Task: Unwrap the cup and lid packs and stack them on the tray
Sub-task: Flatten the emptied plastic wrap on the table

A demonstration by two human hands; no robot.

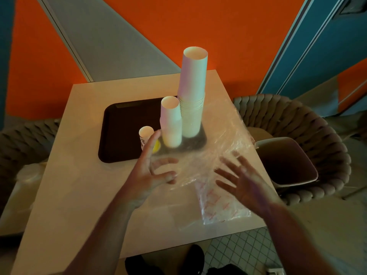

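Observation:
Three stacks of white paper cups stand upright on a dark brown tray (119, 133): a tall stack (193, 92), a middle stack (171, 122) and a short stack (146, 133) partly hidden by my fingers. Clear plastic wrap (220, 139) lies spread over the tray's right end and the table. A second clear wrapper with red print (218, 203) lies near the table's front edge. My left hand (153, 171) hovers with fingers spread at the wrap's left edge. My right hand (242, 181) is spread open over the wrap. Neither hand grips anything.
The pale square table (79, 185) stands against an orange, grey and blue wall. A woven chair (317, 139) on the right holds an open bin (288, 161). Another woven chair (23, 139) sits left, with a pale bag (25, 175) on it.

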